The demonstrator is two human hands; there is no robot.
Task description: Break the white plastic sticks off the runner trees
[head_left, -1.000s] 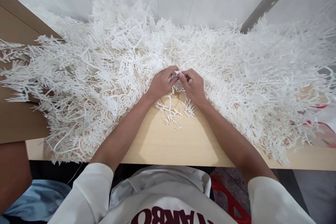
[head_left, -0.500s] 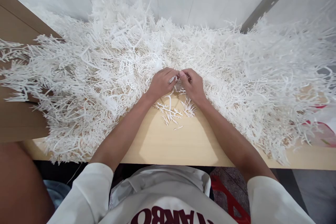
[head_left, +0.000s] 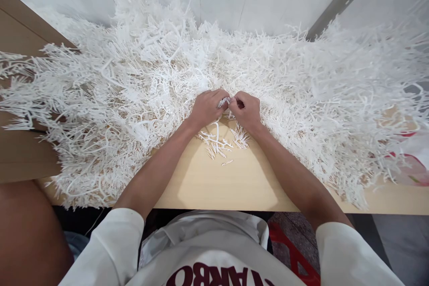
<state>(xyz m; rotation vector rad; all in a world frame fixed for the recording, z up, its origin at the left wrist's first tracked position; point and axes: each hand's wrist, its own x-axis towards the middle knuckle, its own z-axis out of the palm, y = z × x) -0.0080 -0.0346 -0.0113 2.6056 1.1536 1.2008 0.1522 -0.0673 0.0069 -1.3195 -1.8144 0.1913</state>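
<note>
Near the middle of the view, my left hand (head_left: 209, 106) is closed around a small bundle of white plastic sprigs (head_left: 224, 102), whose tips show between the fingers. My right hand (head_left: 246, 106) touches it from the right, its thumb and fingers pinched together at the bundle's end; what lies between those fingertips is too small to make out. A branched white piece (head_left: 217, 139) and several loose sprigs (head_left: 240, 137) rest on the wooden table (head_left: 228, 187) just below my hands.
A large heap of white branched pieces (head_left: 134, 76) spreads behind and to both sides of my hands. Cardboard (head_left: 27, 152) stands at the left, above another person's bare limb (head_left: 30, 232). A clear bag with red edges (head_left: 410, 165) lies at the right.
My right hand's fingers have curled in more tightly, and both hands have moved down slightly. The sprigs in my left hand have shifted a little to the right.
</note>
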